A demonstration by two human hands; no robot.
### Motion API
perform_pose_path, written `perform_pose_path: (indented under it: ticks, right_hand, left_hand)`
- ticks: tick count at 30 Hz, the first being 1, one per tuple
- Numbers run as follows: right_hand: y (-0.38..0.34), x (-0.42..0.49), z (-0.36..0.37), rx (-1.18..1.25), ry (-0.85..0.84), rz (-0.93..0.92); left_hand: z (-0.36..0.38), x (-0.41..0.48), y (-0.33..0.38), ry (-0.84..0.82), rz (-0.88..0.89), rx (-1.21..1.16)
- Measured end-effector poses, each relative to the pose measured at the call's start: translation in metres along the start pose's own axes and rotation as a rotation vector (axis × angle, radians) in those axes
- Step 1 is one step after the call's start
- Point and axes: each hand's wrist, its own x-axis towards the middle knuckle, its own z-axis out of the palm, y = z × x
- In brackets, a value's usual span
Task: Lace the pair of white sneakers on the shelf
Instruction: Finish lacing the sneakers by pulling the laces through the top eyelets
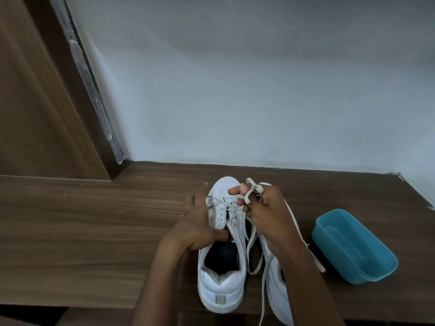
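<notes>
White sneakers [279,300] stand side by side on the wooden shelf [94,231], toes toward the wall. The left sneaker [221,285] is laced only at its front eyelets. Threading seems to be in hand: the left hand [200,222] grips its eyelet flap, and the right hand [268,208] pinches the lace [250,187], which is looped over its fingers. Next, the tip must be aimed at a free eyelet. A teal tub [329,252] lies nearby.

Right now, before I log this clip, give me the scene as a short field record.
surface: wooden shelf
left hand: holds the eyelet flap of the sneaker being laced
right hand: pinches the lace, looped over its fingers
second sneaker: beside the first, partly hidden
blue tub: right of the sneakers, apart
</notes>
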Motion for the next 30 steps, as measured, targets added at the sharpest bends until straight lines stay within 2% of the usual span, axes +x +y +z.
perform_pose_path:
  ticks: [7,13,15,17,21,23,27,30]
  right_hand:
    - [-0.020,-0.004,-0.005,0.387,-0.021,-0.015]
    - [-0.032,-0.002,-0.018,0.693,0.089,-0.015]
    - [-0.033,-0.003,-0.023,0.702,0.107,-0.033]
    - [-0.027,-0.003,-0.027,0.481,0.110,-0.025]
    - [-0.004,0.003,-0.025,-0.377,0.194,0.000]
    - [0.002,0.006,-0.017,-0.640,0.167,-0.054]
    - [0.008,0.008,0.002,-0.864,0.083,-0.026]
    - [0.012,0.007,0.006,-0.864,0.056,0.038]
  left_hand:
    - [0.011,0.007,-0.001,0.084,0.002,-0.031]
    - [0.016,0.014,-0.004,0.101,-0.098,-0.102]
    - [0.015,0.013,-0.003,0.107,-0.106,-0.080]
    - [0.013,0.013,-0.001,0.110,-0.082,-0.029]
    - [0.013,0.010,0.005,0.178,-0.040,0.040]
    - [0.014,0.010,0.006,0.204,-0.028,0.025]
    - [0.011,0.011,0.006,0.206,-0.015,-0.130]
    - [0.006,0.012,0.002,0.157,-0.041,-0.294]
